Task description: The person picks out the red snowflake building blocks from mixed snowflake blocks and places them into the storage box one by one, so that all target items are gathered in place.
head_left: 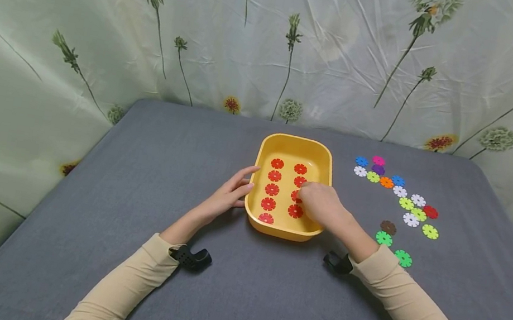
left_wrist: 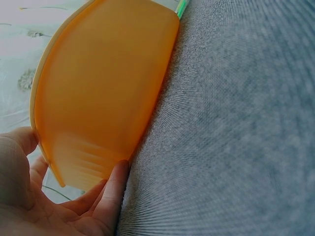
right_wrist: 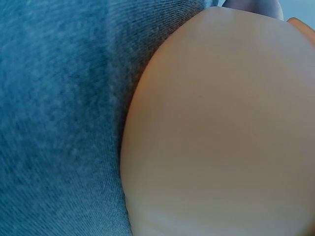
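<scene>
A yellow plastic basin [head_left: 281, 234] stands on the grey cloth. Inside it, red notched plastic discs [head_left: 272, 189] lie in two columns. My left hand [head_left: 225, 195] rests against the basin's left side, its fingers spread and touching the rim and outer wall. The left wrist view shows these fingertips [left_wrist: 118, 177] against the basin wall [left_wrist: 108, 83]. My right hand [head_left: 322, 205] reaches over the right rim, its fingertips down by the right column of discs. Whether it pinches a disc is hidden. The basin's outer wall [right_wrist: 216, 128] fills most of the right wrist view.
Loose notched discs lie to the basin's right: blue [head_left: 361, 161], orange [head_left: 387, 182], white [head_left: 418, 200], red [head_left: 430, 212] and others. A brown disc [head_left: 388, 227] and green discs [head_left: 403, 258] lie near my right forearm. A flowered curtain [head_left: 256, 41] hangs behind the table.
</scene>
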Action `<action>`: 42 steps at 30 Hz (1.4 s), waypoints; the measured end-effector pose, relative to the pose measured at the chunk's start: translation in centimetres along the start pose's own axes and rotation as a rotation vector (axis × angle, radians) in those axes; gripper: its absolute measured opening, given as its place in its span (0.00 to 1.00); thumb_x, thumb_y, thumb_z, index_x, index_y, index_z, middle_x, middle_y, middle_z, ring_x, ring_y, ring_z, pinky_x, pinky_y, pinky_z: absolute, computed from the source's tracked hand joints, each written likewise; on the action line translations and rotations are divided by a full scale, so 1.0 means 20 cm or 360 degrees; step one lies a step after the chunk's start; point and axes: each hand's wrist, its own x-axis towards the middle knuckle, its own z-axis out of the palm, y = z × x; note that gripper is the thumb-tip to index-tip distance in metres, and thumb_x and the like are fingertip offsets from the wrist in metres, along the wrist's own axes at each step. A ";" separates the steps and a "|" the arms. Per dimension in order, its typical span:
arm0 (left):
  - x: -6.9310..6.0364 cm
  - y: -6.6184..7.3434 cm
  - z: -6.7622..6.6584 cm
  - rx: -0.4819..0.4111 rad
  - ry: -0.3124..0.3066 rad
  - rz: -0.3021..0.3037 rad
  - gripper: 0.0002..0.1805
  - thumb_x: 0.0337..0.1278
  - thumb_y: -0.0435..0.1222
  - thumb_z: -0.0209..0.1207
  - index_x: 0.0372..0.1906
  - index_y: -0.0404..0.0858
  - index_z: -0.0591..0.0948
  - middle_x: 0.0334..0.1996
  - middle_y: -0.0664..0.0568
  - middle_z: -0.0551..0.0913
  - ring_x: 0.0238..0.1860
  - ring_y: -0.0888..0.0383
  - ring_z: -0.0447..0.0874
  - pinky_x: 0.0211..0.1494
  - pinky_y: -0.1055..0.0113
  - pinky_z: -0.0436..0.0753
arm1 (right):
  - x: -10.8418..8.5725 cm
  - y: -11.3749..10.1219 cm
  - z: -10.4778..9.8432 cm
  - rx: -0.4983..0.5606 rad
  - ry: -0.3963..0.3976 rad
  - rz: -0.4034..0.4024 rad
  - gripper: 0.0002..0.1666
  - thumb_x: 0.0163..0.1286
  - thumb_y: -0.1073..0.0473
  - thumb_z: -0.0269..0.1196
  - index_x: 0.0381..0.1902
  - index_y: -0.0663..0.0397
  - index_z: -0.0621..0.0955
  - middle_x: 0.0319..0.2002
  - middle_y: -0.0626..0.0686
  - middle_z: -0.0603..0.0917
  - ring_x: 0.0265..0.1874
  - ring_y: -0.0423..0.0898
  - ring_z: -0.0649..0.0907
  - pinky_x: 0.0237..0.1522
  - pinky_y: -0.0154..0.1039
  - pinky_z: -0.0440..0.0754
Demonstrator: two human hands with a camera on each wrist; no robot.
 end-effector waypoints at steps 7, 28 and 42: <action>0.00 0.00 0.00 -0.0012 -0.0001 -0.0001 0.28 0.71 0.41 0.43 0.73 0.53 0.52 0.67 0.38 0.61 0.66 0.43 0.66 0.63 0.50 0.74 | 0.00 0.00 0.00 -0.0013 0.0002 0.0016 0.07 0.60 0.65 0.64 0.23 0.54 0.82 0.22 0.51 0.81 0.22 0.44 0.72 0.26 0.37 0.78; 0.08 -0.12 -0.02 -0.0013 0.0025 0.0000 0.28 0.71 0.44 0.43 0.71 0.60 0.53 0.67 0.40 0.61 0.66 0.44 0.67 0.63 0.49 0.75 | -0.07 0.17 -0.08 0.0606 0.0547 0.0071 0.12 0.60 0.73 0.58 0.39 0.66 0.85 0.36 0.62 0.86 0.31 0.51 0.80 0.34 0.43 0.83; 0.08 -0.13 -0.02 0.0017 0.0045 0.0018 0.27 0.70 0.46 0.44 0.70 0.63 0.54 0.67 0.42 0.62 0.65 0.45 0.68 0.62 0.50 0.75 | -0.15 0.30 -0.09 0.0655 0.0686 0.0157 0.11 0.61 0.69 0.61 0.41 0.64 0.84 0.34 0.59 0.86 0.23 0.46 0.74 0.24 0.32 0.71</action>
